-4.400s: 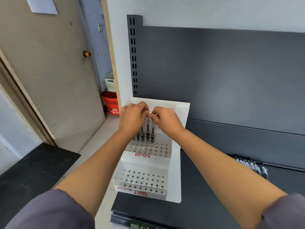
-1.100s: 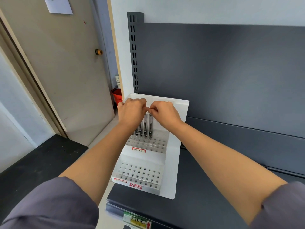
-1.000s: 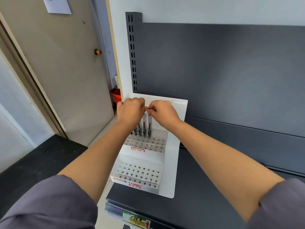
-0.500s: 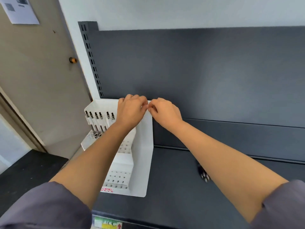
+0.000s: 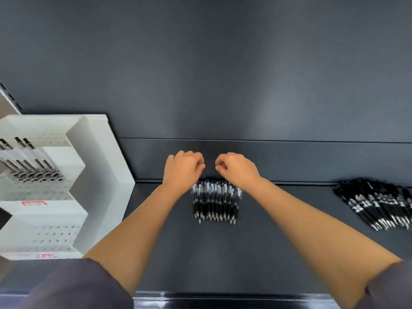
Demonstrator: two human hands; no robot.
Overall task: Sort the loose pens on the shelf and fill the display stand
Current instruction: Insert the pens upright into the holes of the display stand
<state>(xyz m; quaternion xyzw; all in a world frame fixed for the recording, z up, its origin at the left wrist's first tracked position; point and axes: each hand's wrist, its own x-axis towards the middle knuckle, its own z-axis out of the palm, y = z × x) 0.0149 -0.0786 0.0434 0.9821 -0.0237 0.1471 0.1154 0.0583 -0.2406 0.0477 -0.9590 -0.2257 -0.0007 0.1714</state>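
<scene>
A neat row of clear-and-black pens [image 5: 215, 200] lies on the dark shelf [image 5: 200, 253] in the middle. My left hand [image 5: 183, 169] and my right hand [image 5: 236, 170] hover side by side just above the far ends of that row, fingers curled, with nothing visibly held. The white stepped display stand [image 5: 98, 175] stands at the left with several pens [image 5: 31, 161] upright in its top tier; its lower tiers show bare holes.
A second heap of black pens [image 5: 379, 202] lies at the right of the shelf. The shelf's dark back panel [image 5: 223, 74] rises close behind my hands. The shelf's front edge [image 5: 223, 296] runs along the bottom.
Both hands have left the display stand's top tier and moved right to the row of pens on the shelf. The view has swung right, so the stand now sits at the left.
</scene>
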